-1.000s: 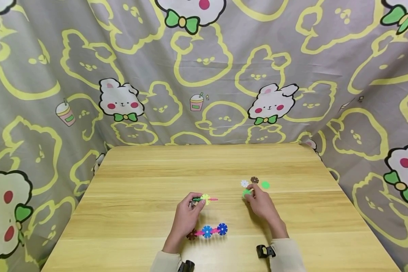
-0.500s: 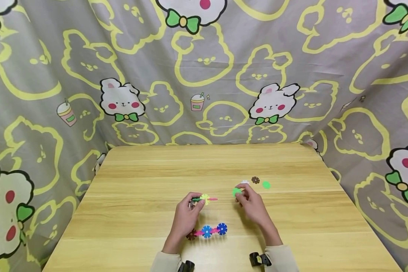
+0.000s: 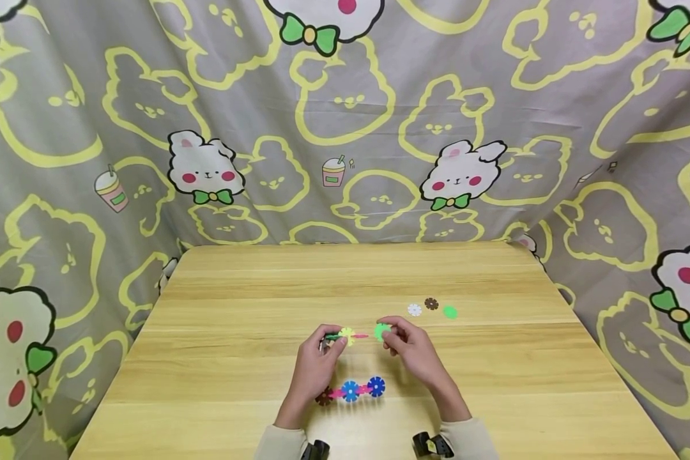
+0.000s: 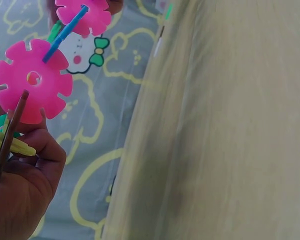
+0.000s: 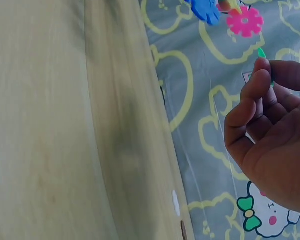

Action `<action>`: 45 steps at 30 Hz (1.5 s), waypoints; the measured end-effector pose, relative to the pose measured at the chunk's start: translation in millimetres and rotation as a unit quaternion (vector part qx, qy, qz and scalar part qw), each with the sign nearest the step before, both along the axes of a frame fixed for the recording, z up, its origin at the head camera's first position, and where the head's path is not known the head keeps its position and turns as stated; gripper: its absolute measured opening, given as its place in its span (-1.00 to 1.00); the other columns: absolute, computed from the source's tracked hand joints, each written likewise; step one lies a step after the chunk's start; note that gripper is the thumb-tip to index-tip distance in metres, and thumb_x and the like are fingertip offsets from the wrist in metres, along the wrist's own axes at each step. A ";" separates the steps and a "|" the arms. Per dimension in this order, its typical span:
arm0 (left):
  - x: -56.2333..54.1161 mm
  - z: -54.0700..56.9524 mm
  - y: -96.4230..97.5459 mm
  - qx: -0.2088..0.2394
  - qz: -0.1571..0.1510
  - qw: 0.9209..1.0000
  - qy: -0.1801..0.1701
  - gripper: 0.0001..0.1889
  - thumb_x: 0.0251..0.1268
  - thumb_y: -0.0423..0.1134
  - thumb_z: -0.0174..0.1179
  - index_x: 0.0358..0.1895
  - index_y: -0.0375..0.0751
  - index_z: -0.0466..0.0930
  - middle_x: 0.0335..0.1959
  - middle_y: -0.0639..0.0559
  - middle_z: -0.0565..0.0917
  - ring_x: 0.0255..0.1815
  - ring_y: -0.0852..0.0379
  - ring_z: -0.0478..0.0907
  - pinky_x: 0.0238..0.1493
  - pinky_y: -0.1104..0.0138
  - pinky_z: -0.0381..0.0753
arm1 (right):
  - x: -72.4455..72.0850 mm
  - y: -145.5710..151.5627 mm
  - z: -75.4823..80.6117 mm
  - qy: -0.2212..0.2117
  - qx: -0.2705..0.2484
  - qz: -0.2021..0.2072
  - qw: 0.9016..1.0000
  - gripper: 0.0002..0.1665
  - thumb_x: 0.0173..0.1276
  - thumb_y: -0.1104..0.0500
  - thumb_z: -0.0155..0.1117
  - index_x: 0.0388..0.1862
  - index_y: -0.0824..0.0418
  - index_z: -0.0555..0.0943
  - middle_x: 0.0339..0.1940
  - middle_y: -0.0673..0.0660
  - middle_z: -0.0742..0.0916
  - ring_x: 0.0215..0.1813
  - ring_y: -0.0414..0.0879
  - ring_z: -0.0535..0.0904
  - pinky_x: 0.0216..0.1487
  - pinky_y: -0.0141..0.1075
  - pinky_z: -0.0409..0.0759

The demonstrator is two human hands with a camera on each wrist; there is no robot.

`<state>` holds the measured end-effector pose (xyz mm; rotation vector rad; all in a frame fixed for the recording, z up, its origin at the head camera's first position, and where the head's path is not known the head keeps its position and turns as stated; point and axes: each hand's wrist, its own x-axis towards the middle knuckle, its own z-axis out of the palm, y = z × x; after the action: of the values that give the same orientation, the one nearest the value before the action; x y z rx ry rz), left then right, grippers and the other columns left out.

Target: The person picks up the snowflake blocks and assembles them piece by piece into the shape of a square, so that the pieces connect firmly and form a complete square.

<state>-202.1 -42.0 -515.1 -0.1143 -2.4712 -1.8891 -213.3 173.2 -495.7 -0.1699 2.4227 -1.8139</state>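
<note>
My left hand [image 3: 316, 359] pinches a yellow notched snowflake disc [image 3: 347, 335], with a pink disc [image 3: 360, 336] seen edge-on at its right and a dark green one at its left. Closer to me, a joined row of brown, pink and blue discs [image 3: 350, 391] runs rightward from beside the left wrist; the left wrist view shows a large pink disc [image 4: 34, 80] slotted to a brown one [image 4: 11, 135] near the palm. My right hand [image 3: 416, 354] pinches a bright green disc [image 3: 382, 332] between thumb and fingers, a small gap from the pink disc's end.
Beyond the right hand, a white disc [image 3: 414, 310], a brown disc [image 3: 431, 303] and a green disc [image 3: 450, 312] lie on the wooden table [image 3: 236, 306]. A patterned grey curtain [image 3: 379, 211] hangs around the table's back and sides.
My right hand has carried the green disc leftward from beside the loose discs to near the yellow and pink discs. The left hand has stayed almost still, keeping its hold.
</note>
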 end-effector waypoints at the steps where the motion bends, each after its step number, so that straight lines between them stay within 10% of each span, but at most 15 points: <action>1: 0.0 0.3 0.1 -0.001 0.000 1.000 0.000 -0.75 0.32 -0.01 0.22 -0.03 0.02 0.60 -0.44 0.02 0.54 -0.64 0.31 0.27 -0.63 0.47 0.30 | 0.4 -1.1 0.2 0.001 0.001 0.005 1.000 -0.72 0.45 0.20 0.15 0.10 0.09 0.58 -0.39 0.17 0.61 -0.38 -0.04 0.54 -0.28 -0.22 0.61; 14: 0.8 1.4 1.6 -0.008 -0.003 1.000 0.007 -0.74 0.33 -0.01 0.21 -0.02 -0.01 0.60 -0.42 0.05 0.55 -0.63 0.30 0.29 -0.62 0.47 0.33 | 3.7 -9.5 0.7 0.003 0.006 0.031 1.000 -0.72 0.47 0.14 0.13 0.11 0.09 0.58 -0.40 0.16 0.60 -0.39 -0.06 0.52 -0.31 -0.25 0.58; 30: -0.7 2.4 6.2 -0.004 0.010 1.000 0.000 -0.79 0.34 -0.08 0.22 -0.08 -0.07 0.61 -0.49 0.07 0.50 -0.62 0.30 0.28 -0.60 0.46 0.34 | 2.7 -25.7 -1.7 0.021 -0.002 -0.044 0.999 -0.75 0.37 0.32 0.22 0.01 0.22 0.65 -0.50 0.11 0.64 -0.37 0.24 0.61 -0.42 -0.19 0.62; 37: -1.0 2.4 5.1 0.005 0.015 1.000 -0.001 -0.79 0.33 -0.06 0.22 -0.06 -0.04 0.61 -0.42 0.04 0.54 -0.59 0.28 0.31 -0.57 0.47 0.35 | 0.9 -28.3 -1.8 0.034 0.004 -0.045 0.998 -0.74 0.36 0.31 0.23 0.01 0.16 0.66 -0.51 0.09 0.64 -0.45 0.07 0.59 -0.51 -0.38 0.50; 45: -1.7 0.6 4.9 0.023 -0.002 1.000 0.021 -0.69 0.39 -0.11 0.16 0.16 0.09 0.49 -0.19 -0.07 0.60 -0.54 0.05 0.53 -0.54 0.43 0.47 | -4.9 -23.1 7.9 0.041 -0.007 -0.056 0.998 -0.79 0.38 0.24 0.25 -0.02 0.14 0.58 -0.44 0.08 0.72 -0.33 0.14 0.67 -0.23 -0.16 0.67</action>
<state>-203.7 -37.1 -514.6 -0.1569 -2.4008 -1.9223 -218.1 150.1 -487.8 -0.1139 2.5235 -1.9055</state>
